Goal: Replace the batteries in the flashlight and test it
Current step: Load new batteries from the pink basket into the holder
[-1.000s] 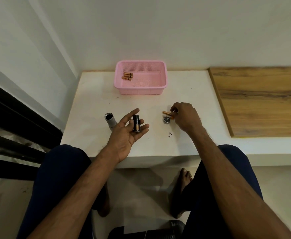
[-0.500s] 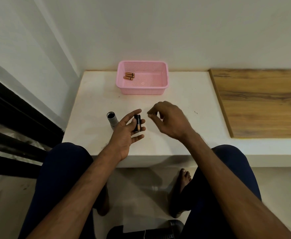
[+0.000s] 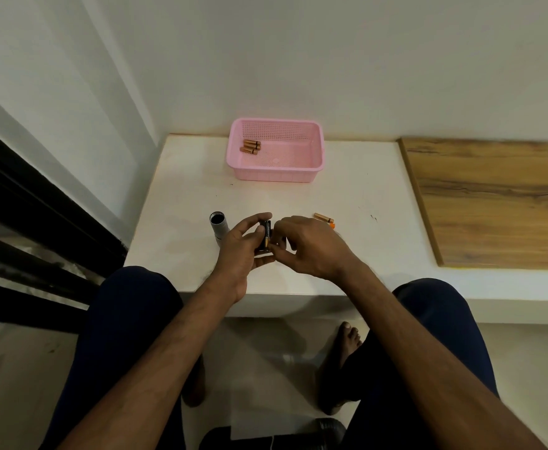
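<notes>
Black battery holder [image 3: 266,234] gripped by left hand [image 3: 242,251], lower end hidden behind pinching right hand [image 3: 310,246].

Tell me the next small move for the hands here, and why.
Probably pull a cell out of the black battery holder with the right hand: the left hand grips the holder, the right fingertips touch it, and the grey flashlight tube stands open.

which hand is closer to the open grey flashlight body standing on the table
Left. The left hand sits right beside the flashlight body, holding the battery holder. The right hand is farther off, on the other side of the holder.
</notes>
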